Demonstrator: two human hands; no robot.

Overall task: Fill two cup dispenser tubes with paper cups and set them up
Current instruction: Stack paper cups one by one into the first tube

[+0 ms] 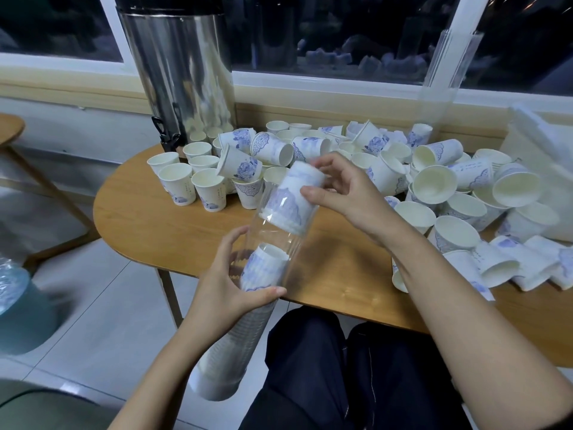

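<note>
At the tube's open mouth, right hand [338,193] pinches a short cup stack [294,197], rim-first inside; left hand [235,283] wraps the clear dispenser tube [273,240] lower down. Blue print, text unreadable. Beyond, loose cups [434,181] crowd the table [148,218], near edge bare; steel urn [183,72] far left, second tube [446,72] far right.

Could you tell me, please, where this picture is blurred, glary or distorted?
Head view: the left edge is smeared, worst on the blue water jug; the window frame bows from the wide lens; the steel urn mirrors cups; glare streaks the clear tube that the left hand grips; the cup stack at the right hand looks slightly soft.
</note>
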